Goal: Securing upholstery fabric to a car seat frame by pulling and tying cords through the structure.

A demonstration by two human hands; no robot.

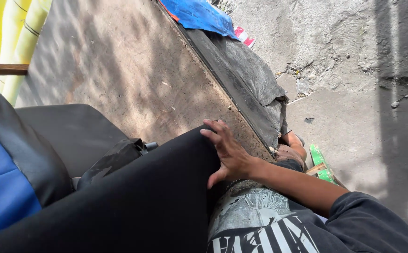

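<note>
My right hand (pixel 228 152) lies flat on the upper edge of a large black padded seat cushion (pixel 143 201), fingers spread and thumb hooked over its side. It grips nothing. The forearm reaches in from the lower right out of a dark sleeve (pixel 372 220). My left hand is out of sight. The cushion leans across my lap, over a black shirt with a white print (pixel 260 225).
A blue and black seat part (pixel 7 178) and a dark panel (pixel 73 131) lie at left on a worn brown board (pixel 119 65). A blue tarp (pixel 199 16) and dark cloth (pixel 250 75) hang over its edge. A green sandal (pixel 321 164) rests on concrete ground (pixel 353 93).
</note>
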